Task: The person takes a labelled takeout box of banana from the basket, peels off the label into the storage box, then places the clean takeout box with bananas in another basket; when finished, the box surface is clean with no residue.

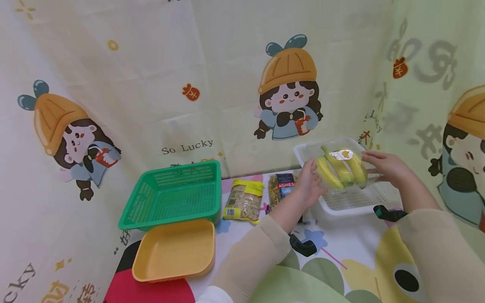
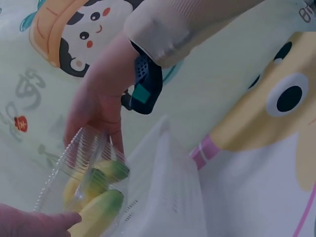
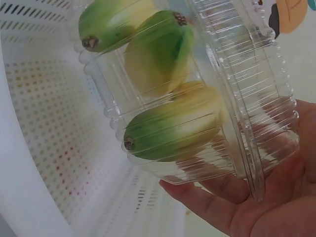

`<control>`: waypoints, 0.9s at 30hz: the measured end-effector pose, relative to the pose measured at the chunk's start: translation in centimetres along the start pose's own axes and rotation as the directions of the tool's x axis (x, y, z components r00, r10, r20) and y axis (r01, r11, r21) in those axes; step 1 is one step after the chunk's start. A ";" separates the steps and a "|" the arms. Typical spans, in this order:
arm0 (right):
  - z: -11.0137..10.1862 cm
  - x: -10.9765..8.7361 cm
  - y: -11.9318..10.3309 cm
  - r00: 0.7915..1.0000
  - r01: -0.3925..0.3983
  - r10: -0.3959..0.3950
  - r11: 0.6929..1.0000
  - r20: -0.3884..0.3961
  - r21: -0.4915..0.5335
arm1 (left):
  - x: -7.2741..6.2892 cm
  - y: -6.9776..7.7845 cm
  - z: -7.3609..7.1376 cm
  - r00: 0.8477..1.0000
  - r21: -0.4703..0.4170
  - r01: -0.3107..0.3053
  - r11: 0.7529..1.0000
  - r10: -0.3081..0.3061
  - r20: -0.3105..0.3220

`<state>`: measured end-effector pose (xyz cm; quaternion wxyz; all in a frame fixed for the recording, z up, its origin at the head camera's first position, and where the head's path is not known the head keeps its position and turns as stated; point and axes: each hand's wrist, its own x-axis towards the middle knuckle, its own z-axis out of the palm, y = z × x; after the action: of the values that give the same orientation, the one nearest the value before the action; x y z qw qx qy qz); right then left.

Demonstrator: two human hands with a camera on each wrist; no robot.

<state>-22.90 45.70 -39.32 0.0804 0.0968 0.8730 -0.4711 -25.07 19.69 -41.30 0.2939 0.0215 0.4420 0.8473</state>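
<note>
A clear plastic clamshell box holds several yellow-green bananas under a white label. It is tilted, above the white basket on the right of the table. My left hand grips the box's left side, and in the left wrist view only part of that hand shows at the lower left. On the opposite end, my right hand holds the box. The right wrist view shows the right fingers under the box's edge, with the perforated basket wall close beside it.
Left of the basket lie a dark-labelled food packet, partly behind my left arm, and a yellow-and-clear bag. Farther left stand a green basket and, in front of it, a yellow tub. Printed curtains hang behind the table.
</note>
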 end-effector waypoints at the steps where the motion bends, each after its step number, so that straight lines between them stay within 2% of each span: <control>1: 0.1 -0.1 -0.2 1.000 0.004 -0.004 1.000 -0.005 -0.006 | -0.3 0.2 -0.2 1.000 0.011 -0.002 1.000 0.002 0.018; 7: 0.7 -0.3 -1.0 0.999 0.010 -0.010 1.000 -0.039 -0.013 | -2.3 1.0 -1.1 0.994 0.064 -0.026 0.998 0.019 0.106; 12: 1.5 -0.5 -1.7 0.998 0.022 -0.021 1.000 -0.066 0.011 | -4.1 1.9 -2.1 0.984 0.068 -0.049 0.997 0.036 0.173; 19: 3.0 -1.2 -2.9 0.995 0.076 -0.076 0.997 -0.068 0.004 | -6.9 3.0 -4.8 0.973 0.116 -0.072 0.991 0.044 0.228; 23: 4.0 -1.6 -3.5 0.993 0.100 -0.099 0.995 -0.059 0.009 | -7.9 3.6 -7.0 0.978 0.138 -0.077 0.987 0.049 0.201; 27: 5.1 -1.6 -4.2 0.992 0.119 -0.118 0.993 -0.038 0.011 | -8.1 4.9 -9.4 0.990 0.178 -0.117 0.977 0.100 0.101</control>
<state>-22.12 39.03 -38.33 0.0354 0.0541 0.8754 -0.4790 -23.53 6.46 -41.52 0.2639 0.1111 0.5023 0.8159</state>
